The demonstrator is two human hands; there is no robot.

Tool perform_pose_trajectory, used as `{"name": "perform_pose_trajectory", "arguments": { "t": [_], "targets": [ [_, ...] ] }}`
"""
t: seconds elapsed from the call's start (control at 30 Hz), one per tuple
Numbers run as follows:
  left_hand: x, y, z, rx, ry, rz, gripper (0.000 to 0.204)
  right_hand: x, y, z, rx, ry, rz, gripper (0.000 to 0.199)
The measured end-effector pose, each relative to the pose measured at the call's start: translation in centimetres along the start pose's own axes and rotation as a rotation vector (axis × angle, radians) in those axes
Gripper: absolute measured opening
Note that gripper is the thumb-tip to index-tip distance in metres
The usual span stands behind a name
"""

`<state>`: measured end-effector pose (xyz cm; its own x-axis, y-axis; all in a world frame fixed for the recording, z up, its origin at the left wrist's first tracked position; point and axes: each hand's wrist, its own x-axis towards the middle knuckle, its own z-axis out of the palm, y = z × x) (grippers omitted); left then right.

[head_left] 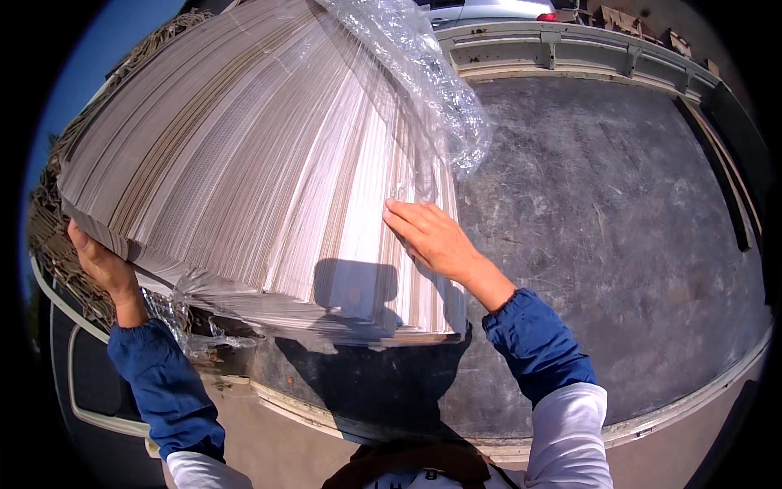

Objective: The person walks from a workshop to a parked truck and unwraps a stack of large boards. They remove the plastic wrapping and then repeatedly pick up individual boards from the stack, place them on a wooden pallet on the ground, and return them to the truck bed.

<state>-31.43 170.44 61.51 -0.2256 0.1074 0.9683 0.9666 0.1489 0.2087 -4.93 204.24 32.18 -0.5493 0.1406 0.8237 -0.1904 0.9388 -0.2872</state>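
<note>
A large bundle of thin flat cardboard sheets (244,163), grey-brown and white, stands with its layered edges toward me. My left hand (106,265) is at its lower left corner, closed round the edge, with some fingers hidden behind the sheets. On the sunlit white edges at the right lies my right hand (432,236), fingers stretched and close together, the tips at the border of the clear film. That crinkled plastic film (407,65) drapes over the bundle's top right, and a torn strip of film (195,301) hangs below near my left sleeve.
The bundle rests on a scuffed dark truck bed (603,212) with a raised metal side wall (538,50) at the far side. Long strips (721,171) lie along the right edge. Beyond the wall stands a light-coloured car (489,10). More stacked brown material (69,244) is at the left.
</note>
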Motion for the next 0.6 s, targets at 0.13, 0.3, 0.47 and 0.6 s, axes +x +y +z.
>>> {"name": "perform_pose_trajectory", "arguments": {
  "t": [0.13, 0.3, 0.47, 0.6],
  "targets": [
    [-0.1, 0.1, 0.2, 0.058, -0.002, 0.056, 0.062, -2.1, 2.0, 1.1, -0.242, -0.069, 0.004, 0.040],
    [-0.2, -0.2, -0.2, 0.074, -0.015, 0.060, 0.062, -0.3, 2.6, 0.4, -0.321, -0.071, -0.193, 0.020],
    [-0.2, 0.5, 0.8, 0.066, -0.014, 0.082, 0.061, 0.0, 2.5, 0.0, -0.308, -0.083, -0.226, 0.010],
    [-0.1, 0.3, 0.3, 0.130, -0.026, 0.106, 0.064, 0.4, 2.3, -1.0, -0.329, -0.189, -0.315, 0.010]
  ]
}}
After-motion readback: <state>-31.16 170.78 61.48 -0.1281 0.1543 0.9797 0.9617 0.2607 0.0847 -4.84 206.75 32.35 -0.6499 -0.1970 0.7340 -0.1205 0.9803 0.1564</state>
